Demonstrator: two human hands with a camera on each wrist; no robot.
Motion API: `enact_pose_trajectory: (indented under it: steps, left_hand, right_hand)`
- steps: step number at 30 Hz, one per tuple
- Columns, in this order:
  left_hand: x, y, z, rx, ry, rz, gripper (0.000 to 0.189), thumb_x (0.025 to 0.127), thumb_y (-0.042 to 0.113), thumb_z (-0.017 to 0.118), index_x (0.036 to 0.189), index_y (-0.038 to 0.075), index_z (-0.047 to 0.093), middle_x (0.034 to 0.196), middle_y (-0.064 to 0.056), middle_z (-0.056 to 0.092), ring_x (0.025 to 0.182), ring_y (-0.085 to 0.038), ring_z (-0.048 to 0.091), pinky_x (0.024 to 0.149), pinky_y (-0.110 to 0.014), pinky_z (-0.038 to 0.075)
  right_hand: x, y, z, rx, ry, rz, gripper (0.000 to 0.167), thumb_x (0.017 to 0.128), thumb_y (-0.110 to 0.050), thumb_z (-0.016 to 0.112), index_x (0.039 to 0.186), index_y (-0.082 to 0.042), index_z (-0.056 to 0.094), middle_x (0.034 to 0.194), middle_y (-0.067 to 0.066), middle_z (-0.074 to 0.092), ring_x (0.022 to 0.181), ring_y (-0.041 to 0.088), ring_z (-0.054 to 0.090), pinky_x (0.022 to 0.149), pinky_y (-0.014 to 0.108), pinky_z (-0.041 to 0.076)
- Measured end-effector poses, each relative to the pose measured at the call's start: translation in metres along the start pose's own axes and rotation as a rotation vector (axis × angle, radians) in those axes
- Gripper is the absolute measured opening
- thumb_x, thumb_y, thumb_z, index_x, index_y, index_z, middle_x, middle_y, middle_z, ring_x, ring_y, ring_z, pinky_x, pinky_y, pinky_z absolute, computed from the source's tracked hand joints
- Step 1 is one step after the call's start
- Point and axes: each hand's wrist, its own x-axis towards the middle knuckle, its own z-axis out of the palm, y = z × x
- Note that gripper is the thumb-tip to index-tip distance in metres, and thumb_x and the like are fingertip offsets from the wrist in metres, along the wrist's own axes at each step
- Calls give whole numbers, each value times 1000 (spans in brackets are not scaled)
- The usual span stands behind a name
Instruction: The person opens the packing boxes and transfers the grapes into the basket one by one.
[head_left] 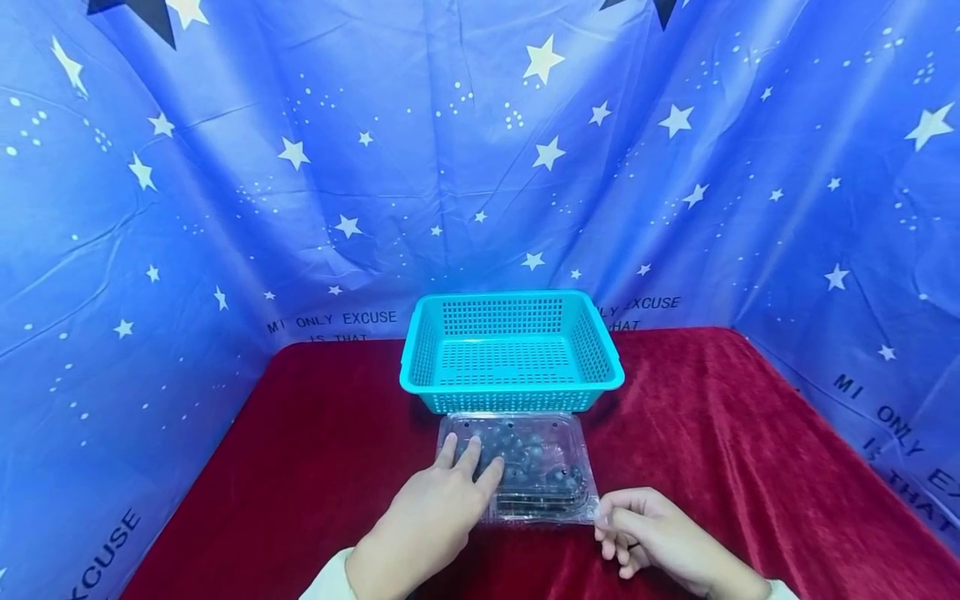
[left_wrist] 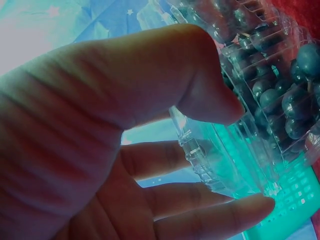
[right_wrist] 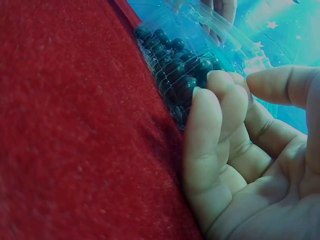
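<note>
A clear plastic clamshell box [head_left: 558,454] of dark, round, grape-like fruit [left_wrist: 272,102] lies in front of the turquoise basket, its lid down. My left hand [head_left: 438,508] rests on the lid's left part, fingers straight and spread. In the left wrist view the left thumb [left_wrist: 210,95] bends against the box's side. At the front right corner, my right hand [head_left: 652,533] pinches the plastic edge between thumb and index finger. The right wrist view shows the other right-hand fingers [right_wrist: 202,145] curled beside the box.
Directly behind the box stands a turquoise perforated basket [head_left: 510,390], nothing visible inside. Both rest on a dark red velvet cloth [head_left: 727,417]. A blue star-printed curtain [head_left: 450,150] surrounds the table at the back and sides.
</note>
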Motion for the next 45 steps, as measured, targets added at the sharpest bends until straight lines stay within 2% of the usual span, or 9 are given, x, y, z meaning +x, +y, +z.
enact_pose_trajectory:
  steps: [10, 16, 27, 40, 45]
  left_hand:
    - [0, 1, 2, 4, -14, -2, 75, 76, 28, 92, 144, 18, 60, 145, -16, 61, 131, -43, 61, 75, -37, 64]
    - [2, 0, 2, -1, -7, -3, 73, 78, 25, 91, 143, 18, 60, 145, -16, 61, 131, -42, 61, 77, -38, 64]
    - [3, 0, 1, -13, -23, -6, 71, 80, 23, 89, 145, 19, 60, 147, -16, 60, 133, -43, 59, 79, -39, 64]
    - [3, 1, 0, -19, -28, -7, 74, 78, 26, 91, 144, 19, 60, 147, -16, 60, 133, -43, 59, 77, -38, 64]
    - [2, 1, 1, -14, -11, 2, 72, 79, 26, 90, 144, 18, 60, 145, -17, 61, 131, -43, 60, 77, -39, 64]
  right_hand:
    - [0, 1, 1, 0, -7, 5, 23, 104, -9, 49, 102, 10, 60, 83, 3, 67, 68, 7, 63, 63, 27, 60]
    - [1, 1, -1, -14, -2, -11, 24, 103, -8, 49, 101, 15, 57, 82, 3, 66, 67, 6, 62, 62, 27, 60]
    - [0, 0, -1, -14, -3, -12, 20, 103, -7, 49, 99, 7, 62, 81, 2, 66, 67, 6, 61, 62, 26, 60]
    - [0, 1, 0, -11, -7, -32, 26, 102, -6, 49, 102, 20, 53, 81, 3, 67, 66, 6, 61, 61, 26, 60]
    - [-1, 0, 1, -10, 1, -21, 22, 103, -8, 51, 99, 13, 58, 81, 2, 67, 66, 6, 62, 62, 26, 60]
